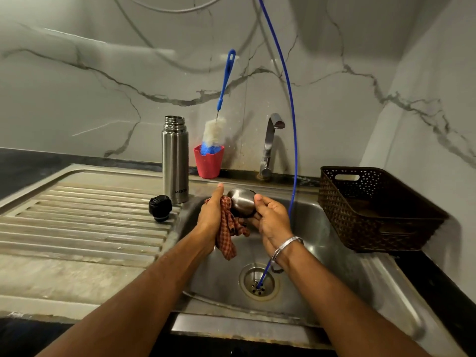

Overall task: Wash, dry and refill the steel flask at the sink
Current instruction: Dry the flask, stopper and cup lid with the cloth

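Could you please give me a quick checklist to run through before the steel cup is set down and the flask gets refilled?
1. Cup held securely: ok. The right hand has a grip on the steel cup over the sink.
2. Cloth on the cup: ok. The left hand presses the checked cloth against it.
3. Cup fully dry: cannot tell.
4. Flask ready for refilling: ok. The flask stands upright and uncapped on the drainboard.
5. Stopper within reach: ok. The black stopper lies beside the flask.
6. Tap off: ok. No water runs from the tap.
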`<state>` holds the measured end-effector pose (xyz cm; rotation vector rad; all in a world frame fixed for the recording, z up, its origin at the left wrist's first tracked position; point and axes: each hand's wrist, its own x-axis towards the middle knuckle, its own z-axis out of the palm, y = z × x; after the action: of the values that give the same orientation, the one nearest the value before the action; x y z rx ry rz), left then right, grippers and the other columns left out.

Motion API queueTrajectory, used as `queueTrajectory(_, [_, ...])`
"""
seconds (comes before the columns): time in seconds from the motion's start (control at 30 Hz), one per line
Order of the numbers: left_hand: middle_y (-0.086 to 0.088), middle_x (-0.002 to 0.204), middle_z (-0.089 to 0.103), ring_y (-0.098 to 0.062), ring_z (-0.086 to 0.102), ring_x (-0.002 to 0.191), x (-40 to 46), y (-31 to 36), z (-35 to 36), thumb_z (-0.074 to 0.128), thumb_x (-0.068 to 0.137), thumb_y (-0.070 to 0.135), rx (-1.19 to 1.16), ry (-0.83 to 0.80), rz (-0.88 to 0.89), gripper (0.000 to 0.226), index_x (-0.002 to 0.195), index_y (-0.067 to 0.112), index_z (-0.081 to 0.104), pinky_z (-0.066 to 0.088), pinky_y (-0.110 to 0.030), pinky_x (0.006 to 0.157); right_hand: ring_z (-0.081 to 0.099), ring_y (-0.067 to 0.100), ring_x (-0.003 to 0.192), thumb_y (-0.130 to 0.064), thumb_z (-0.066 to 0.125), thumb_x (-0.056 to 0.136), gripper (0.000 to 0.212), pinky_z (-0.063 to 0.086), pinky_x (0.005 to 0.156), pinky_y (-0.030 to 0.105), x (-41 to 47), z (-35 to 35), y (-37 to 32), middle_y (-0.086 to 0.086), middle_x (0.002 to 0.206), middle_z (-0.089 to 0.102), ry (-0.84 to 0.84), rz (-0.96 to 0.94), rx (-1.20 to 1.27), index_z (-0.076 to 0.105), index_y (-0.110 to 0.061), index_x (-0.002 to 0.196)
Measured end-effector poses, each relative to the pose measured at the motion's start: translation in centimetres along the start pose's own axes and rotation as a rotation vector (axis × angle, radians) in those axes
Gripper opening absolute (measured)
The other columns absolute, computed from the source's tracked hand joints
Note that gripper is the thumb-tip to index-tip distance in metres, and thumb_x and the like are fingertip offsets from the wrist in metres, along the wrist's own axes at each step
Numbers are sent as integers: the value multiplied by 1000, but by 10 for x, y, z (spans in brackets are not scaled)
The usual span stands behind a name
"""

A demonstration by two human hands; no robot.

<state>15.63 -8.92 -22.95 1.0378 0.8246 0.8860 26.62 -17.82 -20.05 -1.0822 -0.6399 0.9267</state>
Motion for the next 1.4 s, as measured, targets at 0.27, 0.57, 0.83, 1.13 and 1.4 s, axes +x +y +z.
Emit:
queueTrajectory(0.27, [-15,112,76,-35,72,106,-5,6,6,53,96,63,-114,25,-111,62,126,10,67,58,-50,93,71,28,96,-17,46,107,27,60,84,38,6,-11,6,20,109,73,-2,149,116,66,0,114])
queueTrajectory(0.57, [-13,93,78,-28,76,82,-1,8,2,69,97,31,-130,268,42,22,102,10,75,65,-41,67,74,19,73,-20,75,90,12,61,59,28,-3,-13,2,8,98,76,101,-231,-386,74,-19,102])
queueTrajectory(0.83, [-15,95,78,-30,75,91,-14,14,2,65,98,42,-18,72,26,37,100,7,75,60,-47,91,75,17,80,-37,88,73,60,64,65,35,6,-16,11,0,96,75,27,-316,-618,67,-20,126])
queueTrajectory(1.13, [-18,99,77,-25,74,88,-22,20,3,57,101,49,182,-70,137,48,103,4,73,57,-44,94,68,19,106,-26,81,84,68,62,84,37,4,-32,9,4,125,63,-272,-329,-780,50,-27,145])
queueTrajectory(1.4, [-16,91,73,-29,71,83,-19,18,-2,56,86,71,126,-71,124,71,100,3,69,58,-47,88,63,10,90,-43,74,87,62,55,81,26,8,-32,11,-8,117,61,-271,-539,-1120,48,-35,142])
